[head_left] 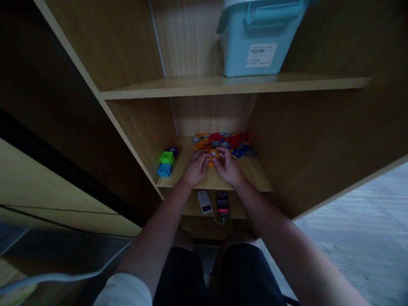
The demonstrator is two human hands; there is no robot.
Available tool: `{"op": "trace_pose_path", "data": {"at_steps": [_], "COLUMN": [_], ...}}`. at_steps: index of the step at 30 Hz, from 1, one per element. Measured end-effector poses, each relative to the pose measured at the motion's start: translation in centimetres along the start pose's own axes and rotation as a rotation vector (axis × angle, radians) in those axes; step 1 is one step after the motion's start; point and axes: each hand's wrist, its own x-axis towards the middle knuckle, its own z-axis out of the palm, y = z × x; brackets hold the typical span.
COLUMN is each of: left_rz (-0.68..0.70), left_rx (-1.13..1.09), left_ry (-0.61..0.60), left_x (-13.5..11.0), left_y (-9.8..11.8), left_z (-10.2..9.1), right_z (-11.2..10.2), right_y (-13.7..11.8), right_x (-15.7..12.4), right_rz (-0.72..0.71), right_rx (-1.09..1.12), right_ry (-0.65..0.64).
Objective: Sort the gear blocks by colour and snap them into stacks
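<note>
Both of my hands meet over the middle shelf, around orange interlocking puzzle pieces (213,154). My left hand (196,166) has its fingers closed on the pieces from the left. On the other side, my right hand (228,166) pinches them with thumb and fingers. Parts of the orange pieces are hidden by the fingertips. Just behind the hands lies a loose pile of flat toothed pieces (223,140) in red, orange, blue and grey. Left of my left hand stand a green block (167,157) and a blue block (165,170) with toothed edges, with something dark purple behind.
A light-blue lidded bin (258,38) stands on the upper shelf (191,86). Below the hands, a white power bank (204,201) is cabled to a phone (222,205) on a lower shelf. Side panels (306,140) bound the compartment. A white cable (63,278) runs at lower left.
</note>
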Motion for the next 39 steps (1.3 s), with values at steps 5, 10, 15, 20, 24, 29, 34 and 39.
{"op": "trace_pose_path", "data": {"at_steps": [5,10,15,20,24,29,34,39], "left_rz": [0.011,0.034,0.075,0.087,0.063,0.028,0.011,0.006], "left_rx": [0.036,0.029,0.056,0.077,0.075,0.077,0.049,0.039], "left_ry": [-0.034,-0.021,0.045,0.093,0.098,0.132,0.157,0.173], "left_x": [0.0,-0.1,-0.1,-0.2,-0.2,-0.2,-0.2,-0.2], "left_y": [0.2,0.2,-0.3,-0.7,-0.7,-0.8,-0.9,-1.1], "left_z": [0.0,-0.1,0.4,0.6,0.4,0.4,0.4,0.4], "right_z": [0.0,0.1,0.3,0.3,0.1,-0.2,-0.2,0.2], "right_y": [0.0,0.3,1.0,0.9,0.3,0.1,0.2,0.7], "right_x": [-0.1,0.0,0.0,0.0,0.1,0.2,0.3,0.4], "right_rz": [0.027,0.057,0.057,0.064,0.066,0.052,0.056,0.053], "right_rx": [0.11,0.247,0.332,0.295,0.18,0.063,0.094,0.121], "right_ry": [-0.03,-0.044,-0.069,-0.056,-0.026,0.003,-0.035,-0.023]}}
